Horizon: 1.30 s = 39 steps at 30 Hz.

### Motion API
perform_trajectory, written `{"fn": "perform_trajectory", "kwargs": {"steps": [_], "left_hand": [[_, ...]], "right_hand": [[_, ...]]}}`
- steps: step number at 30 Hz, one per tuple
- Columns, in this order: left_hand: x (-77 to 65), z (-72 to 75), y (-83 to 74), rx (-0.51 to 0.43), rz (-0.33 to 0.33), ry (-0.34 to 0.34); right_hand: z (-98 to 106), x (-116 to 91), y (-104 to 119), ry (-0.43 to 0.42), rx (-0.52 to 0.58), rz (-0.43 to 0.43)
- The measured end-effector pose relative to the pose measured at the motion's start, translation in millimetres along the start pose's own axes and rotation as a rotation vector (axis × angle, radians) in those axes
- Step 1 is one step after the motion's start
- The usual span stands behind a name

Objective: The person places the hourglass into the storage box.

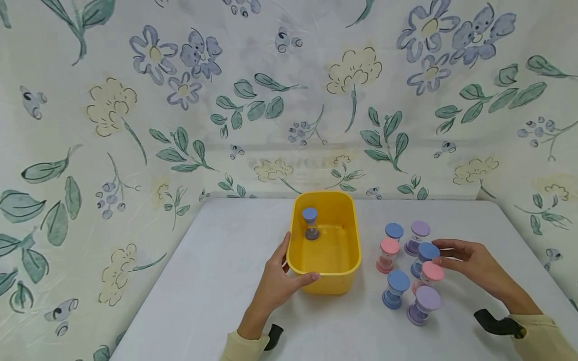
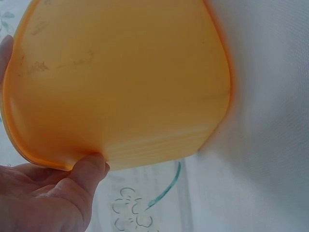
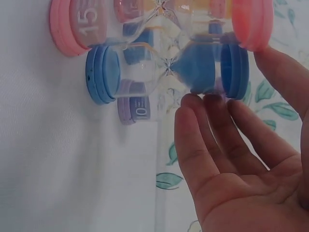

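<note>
In the head view a yellow plastic bin [image 1: 325, 285] stands on the table, with one blue-capped hourglass [image 1: 311, 223] upright inside at the far left. My left hand [image 1: 282, 281] holds the bin's near left corner, thumb by the front rim and fingers along the left wall. To the right, my right hand [image 1: 471, 263] has its fingers extended beside a blue hourglass [image 1: 426, 253], with fingertips at its far side. The thumb lies near the caps of that hourglass and a neighbouring pink hourglass [image 1: 432, 272]. Whether thumb and fingers press on the blue one is unclear.
Several other hourglasses stand upright around: a purple one [image 1: 423, 301], a blue one [image 1: 397, 286], a pink one [image 1: 388, 253], a farther blue one [image 1: 394, 230] and a farther purple one [image 1: 420, 230]. A floral cloth [image 1: 253, 145] hangs behind the white table [image 1: 217, 265].
</note>
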<state>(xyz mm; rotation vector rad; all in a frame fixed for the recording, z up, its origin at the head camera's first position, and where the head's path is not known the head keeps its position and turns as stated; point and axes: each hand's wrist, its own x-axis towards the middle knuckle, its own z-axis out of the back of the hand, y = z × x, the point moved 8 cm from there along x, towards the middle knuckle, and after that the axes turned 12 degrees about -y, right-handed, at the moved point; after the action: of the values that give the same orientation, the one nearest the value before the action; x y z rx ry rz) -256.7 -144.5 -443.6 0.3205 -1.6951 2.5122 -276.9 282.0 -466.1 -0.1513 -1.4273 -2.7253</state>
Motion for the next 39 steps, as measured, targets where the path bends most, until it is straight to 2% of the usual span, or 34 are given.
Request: {"fn": "perform_trajectory", "kwargs": {"steps": [15, 25, 39], "left_hand": [[0.0, -1.3, 0.7, 0.002, 0.011, 0.007], [-0.2, -1.2, -0.9, 0.01, 0.009, 0.005], [-0.7, 0.4, -1.4, 0.003, 0.005, 0.003]], "right_hand": [[-1.4, 3.3, -3.9, 0.025, -0.001, -0.053], [-0.5, 4.6, 0.7, 0.044, -0.017, -0.021], [-4.8, 8.0, -0.3, 0.09, -0.02, -0.035]]}}
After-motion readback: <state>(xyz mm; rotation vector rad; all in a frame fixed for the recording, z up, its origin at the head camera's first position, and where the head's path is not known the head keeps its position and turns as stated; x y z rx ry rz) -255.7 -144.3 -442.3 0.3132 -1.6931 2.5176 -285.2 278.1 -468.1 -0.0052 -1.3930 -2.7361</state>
